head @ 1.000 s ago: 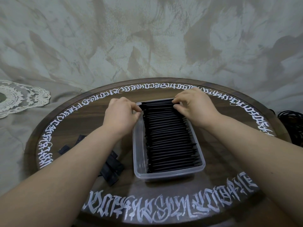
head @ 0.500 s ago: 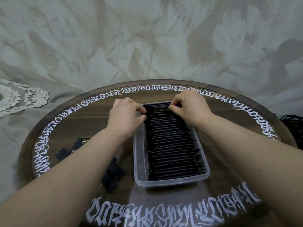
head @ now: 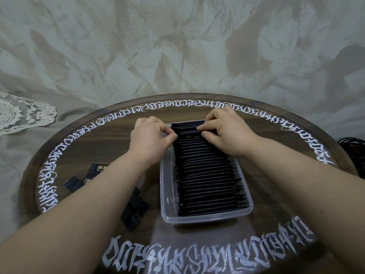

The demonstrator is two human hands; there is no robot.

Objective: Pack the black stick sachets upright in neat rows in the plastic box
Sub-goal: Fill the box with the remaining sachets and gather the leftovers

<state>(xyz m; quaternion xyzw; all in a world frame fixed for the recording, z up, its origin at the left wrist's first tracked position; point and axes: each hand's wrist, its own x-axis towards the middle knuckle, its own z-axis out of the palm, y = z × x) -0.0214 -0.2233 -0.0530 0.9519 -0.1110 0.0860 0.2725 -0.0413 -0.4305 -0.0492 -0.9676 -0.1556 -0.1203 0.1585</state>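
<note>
A clear plastic box [head: 167, 198] sits in the middle of the round table, filled with a long row of black stick sachets [head: 209, 180] standing on edge. At the far end of the row, my left hand [head: 150, 139] pinches the left end of a black sachet [head: 189, 135] whose printed face tilts towards me. My right hand [head: 225, 133] pinches the same sachet's right end, fingers over the sachet tops. A strip of the box's left side holds no sachets.
Several loose black sachets [head: 134, 208] lie on the wooden table [head: 102, 139] to the left of the box, partly under my left forearm. White lettering rings the table edge. A lace doily [head: 21, 111] lies far left and black cables [head: 355, 155] far right.
Both hands stayed at the far end of the row and drew closer together. A sachet there now tilts back so its printed face shows.
</note>
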